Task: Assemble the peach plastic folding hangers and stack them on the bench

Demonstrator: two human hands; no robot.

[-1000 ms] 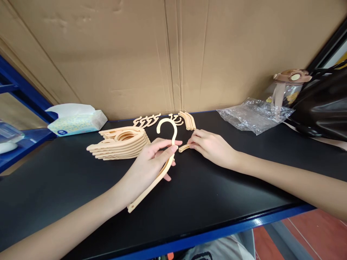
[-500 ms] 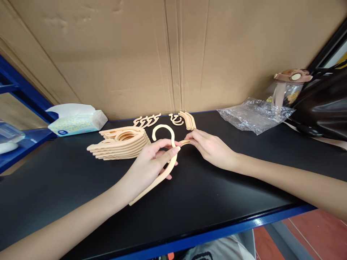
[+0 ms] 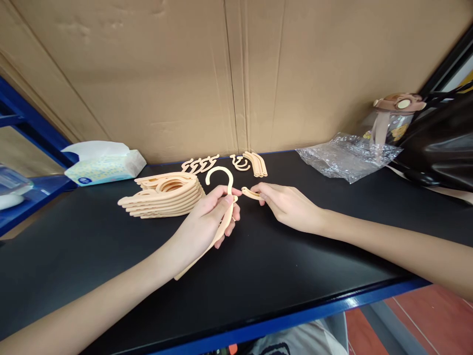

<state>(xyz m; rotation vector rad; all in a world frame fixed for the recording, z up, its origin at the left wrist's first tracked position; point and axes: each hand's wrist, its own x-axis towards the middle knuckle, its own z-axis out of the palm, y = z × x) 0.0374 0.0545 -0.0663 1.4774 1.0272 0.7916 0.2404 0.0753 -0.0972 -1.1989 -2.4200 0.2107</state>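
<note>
My left hand [image 3: 210,217] is closed around a cream plastic hanger hook [image 3: 224,173] with one arm attached, which slants down toward the front. Between the fingertips of my right hand [image 3: 283,202] is a second, curved hanger arm [image 3: 251,194], its free end pointing left at the hook. A small gap separates that end from the piece in my left hand. Left of my hands lies a stack of folded hangers [image 3: 162,197]. Behind them are several loose hooks [image 3: 199,164], a few more hooks [image 3: 240,163] and a bundle of loose hanger arms [image 3: 255,164].
A tissue pack [image 3: 105,165] sits at the back left of the black table [image 3: 295,286]. Crumpled clear plastic [image 3: 343,158], a drinking bottle [image 3: 399,118] and a black bag [image 3: 439,148] are at the right. Cardboard [image 3: 148,74] stands along the back.
The held arm and the hook piece, which met before, are now apart. My left hand has shifted slightly left with the hook, and more of the arm's end shows in my right hand.
</note>
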